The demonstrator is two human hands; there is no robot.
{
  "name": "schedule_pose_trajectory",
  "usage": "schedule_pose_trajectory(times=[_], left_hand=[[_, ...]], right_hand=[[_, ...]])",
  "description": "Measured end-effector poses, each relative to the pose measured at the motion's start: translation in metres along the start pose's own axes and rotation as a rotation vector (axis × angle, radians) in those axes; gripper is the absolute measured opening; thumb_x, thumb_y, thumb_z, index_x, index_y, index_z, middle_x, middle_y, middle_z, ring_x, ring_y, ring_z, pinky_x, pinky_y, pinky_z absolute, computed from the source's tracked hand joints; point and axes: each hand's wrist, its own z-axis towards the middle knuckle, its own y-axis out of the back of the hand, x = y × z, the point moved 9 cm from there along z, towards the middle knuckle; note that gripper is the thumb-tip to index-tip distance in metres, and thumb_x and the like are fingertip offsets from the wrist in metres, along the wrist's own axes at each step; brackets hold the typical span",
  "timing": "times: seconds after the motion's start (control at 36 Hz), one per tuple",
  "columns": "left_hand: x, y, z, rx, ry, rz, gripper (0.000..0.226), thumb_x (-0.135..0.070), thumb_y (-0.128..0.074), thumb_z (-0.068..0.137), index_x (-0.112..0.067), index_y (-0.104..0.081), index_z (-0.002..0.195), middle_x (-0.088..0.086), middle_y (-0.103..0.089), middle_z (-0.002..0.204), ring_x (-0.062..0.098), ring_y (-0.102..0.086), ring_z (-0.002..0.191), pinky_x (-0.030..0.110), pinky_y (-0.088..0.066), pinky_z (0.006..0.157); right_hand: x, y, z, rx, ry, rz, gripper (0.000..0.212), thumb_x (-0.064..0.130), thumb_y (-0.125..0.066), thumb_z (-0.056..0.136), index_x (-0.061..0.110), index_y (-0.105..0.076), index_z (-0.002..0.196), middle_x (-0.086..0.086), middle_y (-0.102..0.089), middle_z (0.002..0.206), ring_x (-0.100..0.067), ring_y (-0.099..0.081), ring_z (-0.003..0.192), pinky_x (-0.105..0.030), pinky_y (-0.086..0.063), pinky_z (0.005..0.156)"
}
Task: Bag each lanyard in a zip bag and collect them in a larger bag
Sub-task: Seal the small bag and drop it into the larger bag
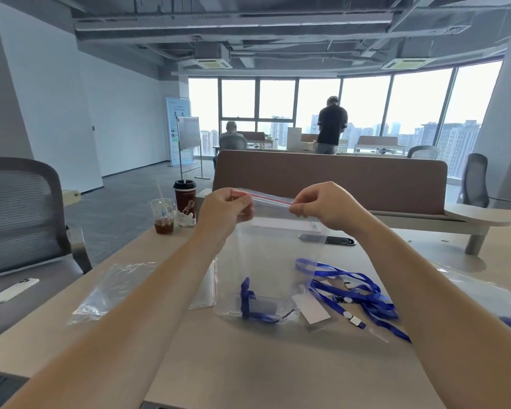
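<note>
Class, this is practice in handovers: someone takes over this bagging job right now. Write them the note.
Left hand and right hand each pinch the zip bag at its red seal, holding it upright.
Done: one lanyard is inside.
Loose lanyards lie on the table at right, spare bags at left.
Left: finish sealing, bag the others, collect all in the larger bag.

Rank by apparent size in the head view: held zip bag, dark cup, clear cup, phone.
1. Zip bag, by far the largest.
2. Dark cup and clear cup: nearly alike, no firm order.
3. Phone: looks about the cups' size, but it lies nearer the camera, so unsure.
</note>
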Motion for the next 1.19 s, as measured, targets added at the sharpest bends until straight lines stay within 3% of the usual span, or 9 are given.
schedule_pose_trajectory(times=[0.19,0.36,0.53,0.67,0.75,0.94,1.03,1.19], left_hand=[[-0.002,0.003,0.0,0.008,-0.056,0.095,0.01,-0.005,-0.064,0.093,0.0,-0.072,0.09,0.012,-0.07,0.079,0.02,-0.066,0.073,0.035,-0.061,0.078],[-0.007,0.004,-0.002,-0.032,-0.122,0.152,0.01,-0.005,-0.062,0.094,-0.002,-0.071,0.09,0.012,-0.071,0.081,0.017,-0.067,0.073,0.028,-0.061,0.075],[0.004,-0.001,-0.001,0.011,-0.006,0.037,0.017,-0.007,-0.06,0.094,0.007,-0.071,0.095,0.013,-0.068,0.078,0.019,-0.065,0.072,0.033,-0.061,0.076],[0.009,-0.006,-0.001,0.085,0.053,-0.048,0.02,-0.009,-0.075,0.086,0.003,-0.069,0.1,0.011,-0.071,0.079,0.018,-0.066,0.068,0.034,-0.061,0.074],[0.011,-0.009,-0.001,0.094,0.068,-0.032,0.012,-0.008,-0.077,0.084,-0.003,-0.069,0.092,0.01,-0.07,0.078,0.018,-0.066,0.068,0.036,-0.062,0.076],[0.007,-0.01,-0.001,0.078,0.039,0.028,0.003,-0.007,-0.073,0.087,-0.006,-0.071,0.085,0.012,-0.071,0.077,0.02,-0.063,0.066,0.035,-0.06,0.074],[0.005,-0.012,-0.002,0.079,0.019,0.04,0.003,-0.009,-0.073,0.088,-0.006,-0.072,0.087,0.011,-0.071,0.078,0.018,-0.063,0.065,0.033,-0.059,0.071],[0.0,-0.013,-0.004,0.052,-0.024,0.099,0.004,-0.009,-0.071,0.089,-0.007,-0.071,0.086,0.006,-0.069,0.073,0.014,-0.061,0.059,0.027,-0.058,0.063]], right_hand=[[-0.002,0.0,0.001,0.0,0.018,-0.001,0.013,0.025,-0.071,0.091,0.015,-0.077,0.085,-0.001,-0.072,0.077,-0.013,-0.062,0.071,-0.026,-0.05,0.074],[0.002,-0.003,0.003,0.017,0.021,-0.03,0.012,0.023,-0.069,0.092,0.02,-0.076,0.083,-0.001,-0.073,0.077,-0.014,-0.063,0.07,-0.026,-0.051,0.074],[-0.001,-0.001,0.002,-0.013,0.015,0.044,0.01,0.02,-0.071,0.091,0.017,-0.076,0.083,0.001,-0.072,0.076,-0.012,-0.061,0.07,-0.027,-0.051,0.074],[-0.002,0.0,0.0,-0.007,0.006,0.066,0.009,0.022,-0.072,0.09,0.018,-0.077,0.083,0.002,-0.071,0.076,-0.013,-0.061,0.072,-0.025,-0.048,0.072],[-0.002,0.0,0.0,-0.004,0.004,0.068,0.009,0.023,-0.073,0.09,0.019,-0.076,0.082,0.002,-0.071,0.075,-0.013,-0.061,0.071,-0.025,-0.048,0.072],[-0.003,-0.003,0.004,0.018,-0.019,-0.082,0.01,0.028,-0.071,0.09,0.023,-0.076,0.084,0.004,-0.073,0.084,-0.013,-0.064,0.08,-0.022,-0.046,0.07],[-0.004,-0.004,0.007,0.024,-0.026,-0.15,0.01,0.028,-0.071,0.09,0.024,-0.076,0.083,0.006,-0.073,0.081,-0.015,-0.065,0.078,-0.027,-0.048,0.071],[0.006,-0.004,0.009,0.013,0.017,-0.206,0.012,0.025,-0.071,0.088,0.027,-0.07,0.1,0.015,-0.065,0.085,-0.011,-0.063,0.084,-0.027,-0.049,0.08]])
